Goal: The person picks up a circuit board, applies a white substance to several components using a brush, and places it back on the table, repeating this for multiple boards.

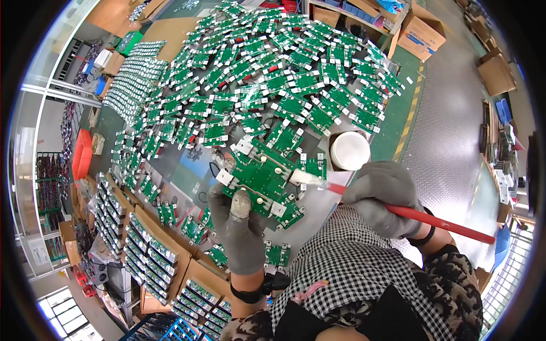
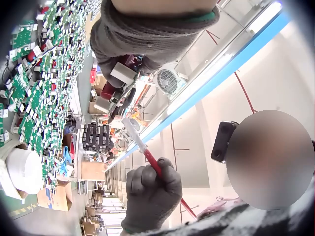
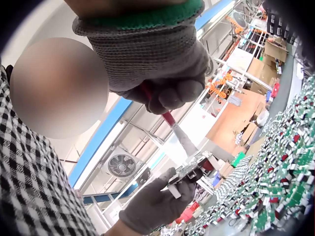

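A green circuit board [image 1: 259, 173] with white connector blocks is held up by my gloved left hand [image 1: 239, 230], its thumb on the board's near edge. My right hand [image 1: 384, 199] grips the red handle of a brush [image 1: 443, 223]; the whitish brush head [image 1: 304, 178] meets the board's right side in the head view. In the right wrist view the brush tip [image 3: 188, 147] is at the board [image 3: 189, 169], above my left hand [image 3: 157, 204]. The left wrist view shows my right hand [image 2: 152, 196] curled round the handle. A white round tub [image 1: 350, 151] stands just beyond my right hand.
Many similar green boards [image 1: 276, 82] cover the table, some overlapping. Rows of boards stand in cardboard trays [image 1: 151, 256] at the lower left. A cardboard box [image 1: 421, 35] is on the floor at the upper right, and a red bin [image 1: 82, 154] is at the far left.
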Available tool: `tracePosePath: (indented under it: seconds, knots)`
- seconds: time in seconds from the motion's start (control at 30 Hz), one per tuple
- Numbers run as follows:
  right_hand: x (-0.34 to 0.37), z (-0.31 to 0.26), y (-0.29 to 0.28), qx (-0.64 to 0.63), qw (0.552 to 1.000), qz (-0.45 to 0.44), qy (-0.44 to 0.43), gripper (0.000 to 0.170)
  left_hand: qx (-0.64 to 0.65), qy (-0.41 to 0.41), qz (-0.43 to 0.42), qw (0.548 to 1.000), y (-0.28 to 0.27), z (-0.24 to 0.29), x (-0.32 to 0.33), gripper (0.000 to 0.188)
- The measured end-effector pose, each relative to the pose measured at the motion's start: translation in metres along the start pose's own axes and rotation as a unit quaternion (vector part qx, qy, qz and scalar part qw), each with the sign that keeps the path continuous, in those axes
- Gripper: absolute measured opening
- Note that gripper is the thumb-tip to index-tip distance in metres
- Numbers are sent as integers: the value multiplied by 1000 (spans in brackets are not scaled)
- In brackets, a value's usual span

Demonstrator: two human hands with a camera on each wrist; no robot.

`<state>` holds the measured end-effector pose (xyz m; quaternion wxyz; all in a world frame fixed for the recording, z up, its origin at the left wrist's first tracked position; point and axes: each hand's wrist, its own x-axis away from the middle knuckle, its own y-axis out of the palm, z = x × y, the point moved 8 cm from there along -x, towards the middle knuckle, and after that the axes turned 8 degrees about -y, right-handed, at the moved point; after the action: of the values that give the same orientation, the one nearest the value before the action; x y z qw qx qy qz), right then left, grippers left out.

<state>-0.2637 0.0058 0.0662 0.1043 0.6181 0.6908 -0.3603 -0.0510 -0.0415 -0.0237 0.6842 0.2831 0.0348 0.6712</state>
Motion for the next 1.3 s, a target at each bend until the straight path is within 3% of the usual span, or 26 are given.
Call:
tracePosePath:
  seconds: [0.07,0.43,0.67,0.77,0.87,0.97,1.0,1.07,1.1,1.17,1.2,1.27,1.3]
  knots:
    - [3,6,10,-49,998,-27,10,11,-7,-3,-2,1000,6,6,4,43]
    - [1,8,18,-42,998,-44,0,11,-7,18,30,999,-9,4,5,42]
    - [16,13,1,-32,996,-29,82,11,-46,24,64,997,-60,-15,-13,31]
    - [32,28,-8,-56,980,37,190,13,-125,-56,39,990,-92,-63,-34,34]
    - [35,29,-4,-64,977,23,202,14,-100,-129,13,986,-94,-110,-49,34]
    - [38,30,0,-73,973,31,218,15,-186,-145,45,971,-111,-167,-68,37]
    - [40,29,0,-74,972,30,220,15,-372,-20,68,926,-114,-160,-82,41]
    - [52,36,-10,-79,955,60,278,15,-647,81,146,744,-106,-147,-73,44]
    - [58,39,-17,-67,951,62,295,13,-646,80,144,745,-100,-138,-67,44]
    - [71,53,-31,-78,935,95,332,12,-666,174,132,713,-88,-111,-46,40]
    - [82,65,-40,-92,917,127,366,11,-666,174,127,714,-90,-105,-36,40]
    - [92,87,-55,-55,923,115,364,10,-733,169,73,655,-86,-104,-21,38]
    - [98,98,-58,-56,913,91,393,10,-734,170,65,655,-80,-102,-15,38]
